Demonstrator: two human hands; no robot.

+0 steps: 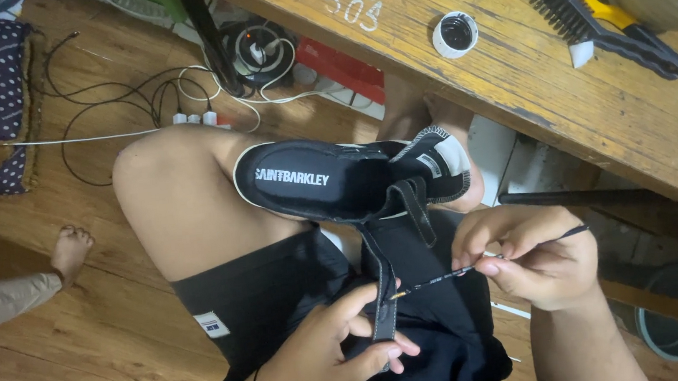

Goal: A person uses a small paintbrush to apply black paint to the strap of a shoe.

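A black slip-on shoe with a white-edged sole lies on my bare left knee, its opening facing up. A black strap hangs from the shoe down to my lap. My left hand pinches the lower part of that strap between thumb and fingers. My right hand grips a thin dark needle-like tool whose tip meets the strap at my left fingers. I wear black shorts.
A wooden bench runs along the upper right, bearing a black brush with a yellow handle and a small round cap. Cables and a power strip lie on the wooden floor. Another person's bare feet show at left.
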